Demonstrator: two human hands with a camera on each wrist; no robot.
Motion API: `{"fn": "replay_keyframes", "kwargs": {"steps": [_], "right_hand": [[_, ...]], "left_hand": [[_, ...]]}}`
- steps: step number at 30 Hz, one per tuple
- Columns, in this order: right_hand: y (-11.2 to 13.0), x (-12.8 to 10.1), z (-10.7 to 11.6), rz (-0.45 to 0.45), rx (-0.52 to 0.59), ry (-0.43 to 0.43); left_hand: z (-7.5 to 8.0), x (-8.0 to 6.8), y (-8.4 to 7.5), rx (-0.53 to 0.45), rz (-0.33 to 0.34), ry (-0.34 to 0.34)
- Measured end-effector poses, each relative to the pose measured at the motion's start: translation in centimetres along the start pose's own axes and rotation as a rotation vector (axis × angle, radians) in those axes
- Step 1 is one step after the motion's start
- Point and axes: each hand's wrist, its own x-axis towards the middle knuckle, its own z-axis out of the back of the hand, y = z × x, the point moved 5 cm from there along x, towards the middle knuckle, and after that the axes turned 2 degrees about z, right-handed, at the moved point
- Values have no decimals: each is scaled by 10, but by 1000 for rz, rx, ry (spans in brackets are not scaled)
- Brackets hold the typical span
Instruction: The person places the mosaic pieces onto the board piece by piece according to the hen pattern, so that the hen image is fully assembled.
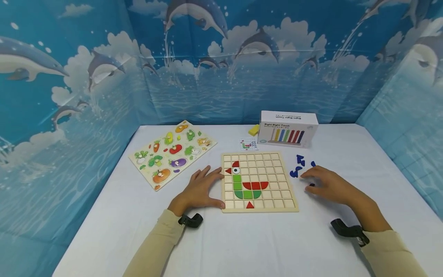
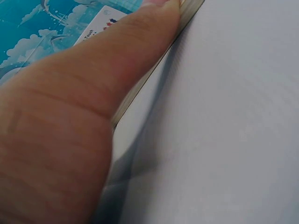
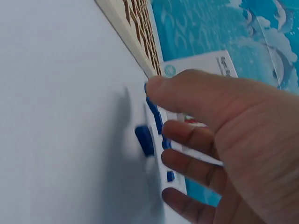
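A wooden grid board (image 1: 277, 173) lies flat on the table, with red and green pieces and a white eye tile set in its squares as a bird. My left hand (image 1: 199, 192) rests at the board's left edge, fingers spread; its thumb (image 2: 140, 37) touches the near corner. To the right of the board, my right hand (image 1: 332, 186) hovers over the table, its fingers loosely bent and apart. Several blue pieces (image 1: 295, 172) lie just beyond its fingertips. One blue piece (image 3: 144, 140) is beneath the right hand, with nothing seen between thumb and fingers.
A small picture card (image 1: 248, 144) of a bird lies behind the board. Near it are a yellow block (image 1: 254, 130) and a white printed box (image 1: 288, 129). A vegetable puzzle board (image 1: 188, 171) lies at the back left. Dolphin-print cloth (image 1: 207, 88) walls the table.
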Motion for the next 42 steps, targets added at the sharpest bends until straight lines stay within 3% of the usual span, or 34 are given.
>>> {"fn": "replay_keyframes", "kwargs": {"steps": [8, 21, 33, 42], "right_hand": [[-23, -13, 5, -54, -51, -17], [-24, -9, 0, -130, -108, -44], [-23, -9, -3, -72, -107, -114], [-23, -10, -2, -42, -96, -113]], "left_hand": [[0, -1, 1, -7, 3, -6], [1, -1, -2, -11, -4, -3], [2, -1, -2, -1, 8, 3], [2, -2, -3, 2, 4, 0]]}}
